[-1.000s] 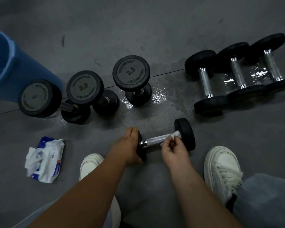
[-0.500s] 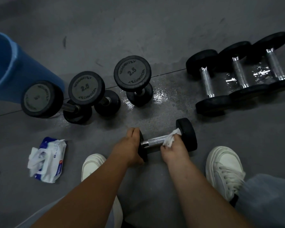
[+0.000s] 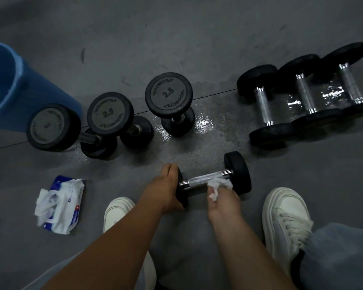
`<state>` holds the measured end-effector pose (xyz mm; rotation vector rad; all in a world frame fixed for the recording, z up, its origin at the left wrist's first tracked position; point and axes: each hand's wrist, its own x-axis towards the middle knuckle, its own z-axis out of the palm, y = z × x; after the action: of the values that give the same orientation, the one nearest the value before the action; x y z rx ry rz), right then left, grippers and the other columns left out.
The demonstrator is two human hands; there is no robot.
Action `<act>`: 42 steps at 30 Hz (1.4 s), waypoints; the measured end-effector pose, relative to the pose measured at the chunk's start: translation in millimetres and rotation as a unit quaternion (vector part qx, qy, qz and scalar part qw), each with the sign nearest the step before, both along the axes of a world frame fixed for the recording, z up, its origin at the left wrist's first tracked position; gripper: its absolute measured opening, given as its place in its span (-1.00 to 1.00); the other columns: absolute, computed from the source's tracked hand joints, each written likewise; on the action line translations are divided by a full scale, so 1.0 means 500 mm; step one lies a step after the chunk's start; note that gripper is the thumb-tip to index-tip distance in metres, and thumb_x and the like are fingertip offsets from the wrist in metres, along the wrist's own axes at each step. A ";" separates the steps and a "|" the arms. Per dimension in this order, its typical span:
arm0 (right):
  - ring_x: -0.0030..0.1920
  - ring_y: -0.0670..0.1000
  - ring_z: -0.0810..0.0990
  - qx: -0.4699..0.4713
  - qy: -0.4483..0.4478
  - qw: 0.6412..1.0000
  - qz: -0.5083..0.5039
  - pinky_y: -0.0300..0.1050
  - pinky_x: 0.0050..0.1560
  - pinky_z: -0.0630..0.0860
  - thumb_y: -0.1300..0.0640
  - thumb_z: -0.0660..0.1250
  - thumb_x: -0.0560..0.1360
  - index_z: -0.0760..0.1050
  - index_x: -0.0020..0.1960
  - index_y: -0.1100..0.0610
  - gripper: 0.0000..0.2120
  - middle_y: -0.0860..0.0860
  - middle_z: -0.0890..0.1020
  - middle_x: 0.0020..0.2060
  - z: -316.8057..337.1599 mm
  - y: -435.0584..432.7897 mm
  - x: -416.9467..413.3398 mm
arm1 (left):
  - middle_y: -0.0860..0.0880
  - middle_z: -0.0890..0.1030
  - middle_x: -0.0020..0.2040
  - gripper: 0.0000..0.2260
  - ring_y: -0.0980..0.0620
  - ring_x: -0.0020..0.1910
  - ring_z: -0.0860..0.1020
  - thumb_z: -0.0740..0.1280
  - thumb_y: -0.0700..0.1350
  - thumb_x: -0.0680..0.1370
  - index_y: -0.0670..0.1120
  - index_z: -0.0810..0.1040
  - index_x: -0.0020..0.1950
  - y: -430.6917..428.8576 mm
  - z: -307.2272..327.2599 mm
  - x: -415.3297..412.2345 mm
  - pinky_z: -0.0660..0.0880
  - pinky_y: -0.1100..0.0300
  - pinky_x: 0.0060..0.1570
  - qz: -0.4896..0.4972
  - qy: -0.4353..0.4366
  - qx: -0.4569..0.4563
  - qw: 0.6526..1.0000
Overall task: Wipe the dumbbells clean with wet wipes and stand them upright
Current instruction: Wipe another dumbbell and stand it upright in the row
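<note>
On floor: dumbbell point(image 3: 214, 178) axis left-right; left hand point(image 3: 166, 190) grips end.

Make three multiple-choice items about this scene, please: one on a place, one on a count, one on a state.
1. Where does the pack of wet wipes lie?
A. inside the bucket
B. on the floor, left of the left hand
C. on a shoe

2. How many dumbbells stand upright?
A. three
B. one
C. five

3. How is the dumbbell being wiped?
A. standing upright
B. lifted high
C. lying on its side

Answers:
1. B: the pack lies on the floor, left of the left hand.
2. A: three flat ends face up beside the blue bucket.
3. C: its handle runs level, under the wipe in the right hand.
</note>
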<state>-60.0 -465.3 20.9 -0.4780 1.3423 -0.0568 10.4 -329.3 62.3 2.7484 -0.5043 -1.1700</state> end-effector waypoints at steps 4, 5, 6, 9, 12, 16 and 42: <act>-0.29 0.02 0.55 -0.355 0.016 0.898 0.260 -0.16 -0.26 0.51 0.37 0.24 0.51 0.53 -0.12 0.21 -0.87 0.10 0.58 -0.23 0.064 0.035 0.017 | 0.00 0.10 0.50 0.03 -0.16 0.25 0.50 0.59 0.04 0.27 -0.05 0.02 0.56 0.000 0.000 -0.001 0.49 0.01 0.09 0.005 -0.007 0.000 1.000; -0.16 0.05 0.54 -0.415 -0.005 0.850 0.324 -0.10 -0.09 0.51 0.39 0.24 0.49 0.55 -0.10 0.22 -0.86 0.10 0.56 -0.12 0.070 0.031 0.019 | 0.00 0.12 0.48 0.02 -0.15 0.24 0.51 0.59 0.05 0.27 -0.05 0.04 0.55 0.000 -0.001 -0.002 0.49 0.01 0.07 0.008 -0.007 -0.004 1.000; -0.06 0.07 0.52 -0.462 -0.012 0.809 0.364 -0.07 0.02 0.49 0.39 0.25 0.47 0.56 -0.06 0.23 -0.84 0.10 0.53 -0.03 0.074 0.023 0.020 | 0.00 0.15 0.46 0.00 -0.15 0.21 0.52 0.59 0.06 0.26 -0.04 0.07 0.52 0.001 -0.004 -0.004 0.50 0.02 0.03 0.010 -0.008 -0.009 1.000; 0.16 0.12 0.45 -0.601 0.074 0.648 0.462 -0.01 0.10 0.50 0.34 0.27 0.44 0.51 0.20 0.21 -0.67 0.12 0.45 0.22 0.046 0.013 -0.002 | 0.02 0.18 0.44 0.00 -0.13 0.20 0.53 0.60 0.07 0.22 -0.03 0.10 0.50 0.001 -0.006 -0.003 0.52 0.02 0.02 0.012 -0.010 -0.013 1.000; 0.22 0.17 0.43 -0.590 0.157 0.616 0.497 0.00 0.08 0.54 0.33 0.30 0.40 0.25 0.46 0.29 -0.37 0.13 0.20 0.48 0.015 0.047 -0.045 | 0.03 0.13 0.49 0.07 -0.13 0.25 0.50 0.61 0.04 0.23 -0.05 0.03 0.55 -0.001 -0.003 0.000 0.50 0.04 0.06 0.007 -0.006 -0.002 1.000; 0.17 0.13 0.48 -0.558 0.069 0.682 0.467 -0.15 0.18 0.47 0.42 0.27 0.42 0.36 0.39 0.26 -0.47 0.12 0.28 0.42 -0.009 0.035 -0.058 | 0.03 0.10 0.50 0.07 -0.13 0.28 0.49 0.60 0.02 0.25 -0.05 0.00 0.56 -0.002 0.003 -0.004 0.49 0.05 0.07 0.006 -0.010 0.006 1.000; 0.27 0.15 0.47 -0.461 0.090 0.721 0.509 -0.12 0.21 0.41 0.22 0.25 0.50 0.49 0.15 0.25 -0.76 0.16 0.45 0.31 0.071 0.034 0.007 | 0.01 0.27 0.34 -0.16 -0.15 0.09 0.56 0.60 0.01 0.20 -0.04 0.23 0.35 0.001 0.004 0.000 0.54 0.01 -0.09 0.014 -0.005 -0.018 1.000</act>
<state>-56.3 -448.1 56.5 -2.0790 0.9807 0.2576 10.5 -329.0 64.5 2.7224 -0.4829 -1.1302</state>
